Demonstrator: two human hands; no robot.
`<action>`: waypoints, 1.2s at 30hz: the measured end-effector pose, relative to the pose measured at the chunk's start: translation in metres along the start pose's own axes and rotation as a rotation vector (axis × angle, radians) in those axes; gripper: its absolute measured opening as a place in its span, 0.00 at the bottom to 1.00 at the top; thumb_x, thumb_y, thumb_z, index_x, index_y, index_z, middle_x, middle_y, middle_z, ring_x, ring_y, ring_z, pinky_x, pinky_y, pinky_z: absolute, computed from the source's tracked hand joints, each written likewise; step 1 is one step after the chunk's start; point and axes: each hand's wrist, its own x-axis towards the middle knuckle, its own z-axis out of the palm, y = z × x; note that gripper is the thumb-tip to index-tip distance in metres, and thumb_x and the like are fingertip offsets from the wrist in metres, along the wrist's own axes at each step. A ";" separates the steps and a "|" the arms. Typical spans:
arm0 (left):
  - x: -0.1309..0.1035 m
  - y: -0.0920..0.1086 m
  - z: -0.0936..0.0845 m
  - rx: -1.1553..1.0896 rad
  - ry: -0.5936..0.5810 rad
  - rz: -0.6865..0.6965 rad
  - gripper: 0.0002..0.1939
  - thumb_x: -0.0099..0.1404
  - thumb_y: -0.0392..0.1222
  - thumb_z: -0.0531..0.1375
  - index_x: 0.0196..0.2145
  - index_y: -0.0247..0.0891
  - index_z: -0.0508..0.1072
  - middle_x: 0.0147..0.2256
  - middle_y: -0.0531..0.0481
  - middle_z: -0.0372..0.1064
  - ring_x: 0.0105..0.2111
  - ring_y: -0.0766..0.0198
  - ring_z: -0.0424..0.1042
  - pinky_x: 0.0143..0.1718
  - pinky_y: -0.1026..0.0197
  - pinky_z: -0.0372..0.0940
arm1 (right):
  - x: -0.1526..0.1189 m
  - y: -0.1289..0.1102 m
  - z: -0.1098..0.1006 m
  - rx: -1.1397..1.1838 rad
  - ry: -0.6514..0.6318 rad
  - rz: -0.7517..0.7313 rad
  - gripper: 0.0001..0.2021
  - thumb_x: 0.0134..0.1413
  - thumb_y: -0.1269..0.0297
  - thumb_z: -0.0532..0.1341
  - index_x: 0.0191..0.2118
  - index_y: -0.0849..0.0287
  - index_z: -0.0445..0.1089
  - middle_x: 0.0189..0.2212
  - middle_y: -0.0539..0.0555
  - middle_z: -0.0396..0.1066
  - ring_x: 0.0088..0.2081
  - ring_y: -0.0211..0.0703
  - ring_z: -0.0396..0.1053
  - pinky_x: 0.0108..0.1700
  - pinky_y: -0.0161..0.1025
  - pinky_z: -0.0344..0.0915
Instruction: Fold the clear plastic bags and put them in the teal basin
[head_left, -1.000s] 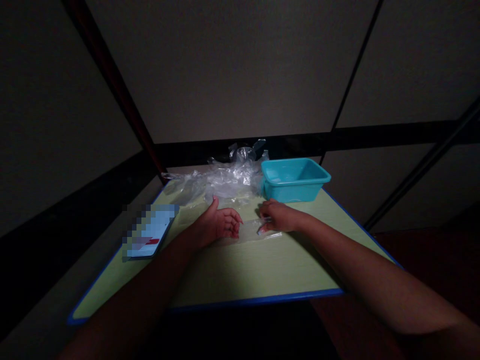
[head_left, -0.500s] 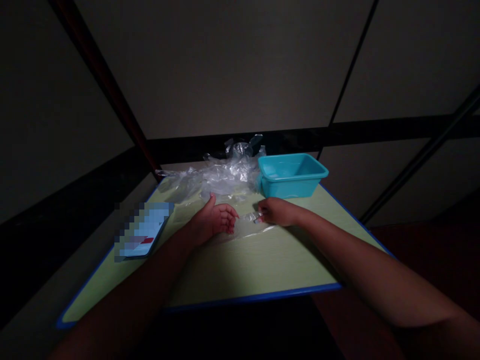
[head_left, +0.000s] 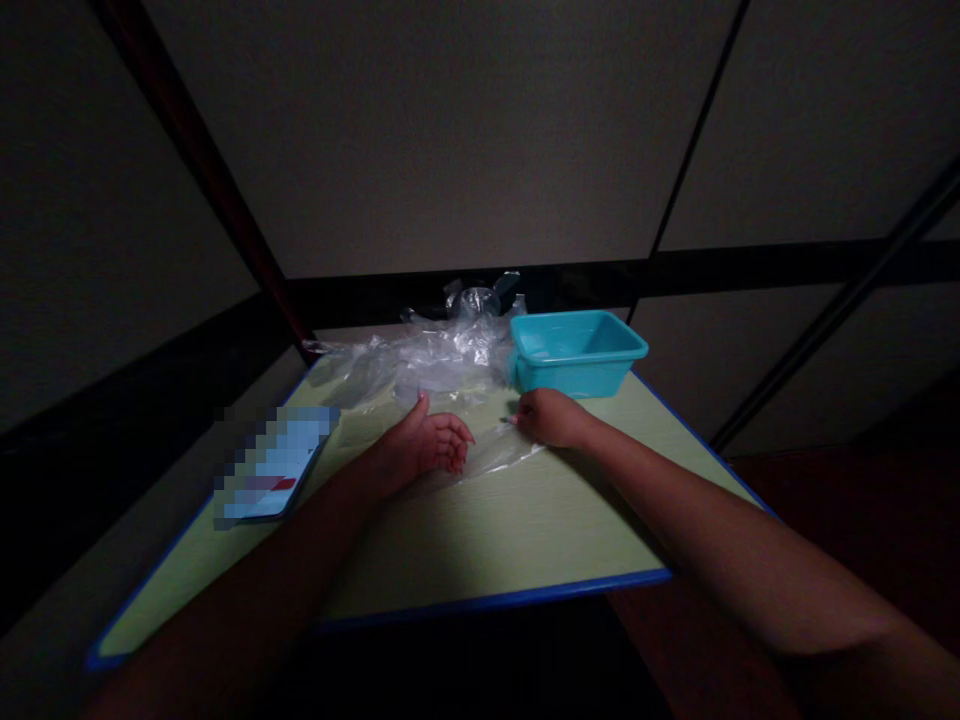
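A flat piece of clear plastic, which looks like a bag [head_left: 499,456], lies on the table between my hands. My right hand [head_left: 553,416] is closed in a pinch on its far right end, close to the front of the turquoise basin. Thumb raised and fingers loosely curled apart, my left hand [head_left: 429,446] is open over the plastic's left end. Whether it touches the plastic I cannot tell. Behind my hands sits a crumpled heap of clear plastic bags [head_left: 457,350].
The turquoise basin [head_left: 577,378] stands at the back right of the pale table [head_left: 480,555], which has a blue edge. At the left lies a phone-like device [head_left: 289,465] with a lit, partly blurred screen. Panelled walls [head_left: 465,140] rise behind the table.
My right hand has moved slightly up and away, and the clear plastic now slants more between my hands. My left hand keeps its open pose. The whole view has shifted a little.
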 end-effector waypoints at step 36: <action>-0.016 0.027 -0.026 -0.052 0.203 0.227 0.26 0.64 0.53 0.52 0.14 0.40 0.49 0.11 0.62 0.39 0.10 0.74 0.41 0.13 0.69 0.38 | -0.004 0.000 0.002 -0.099 0.004 -0.013 0.15 0.57 0.56 0.54 0.31 0.61 0.72 0.26 0.56 0.72 0.26 0.40 0.64 0.25 0.35 0.48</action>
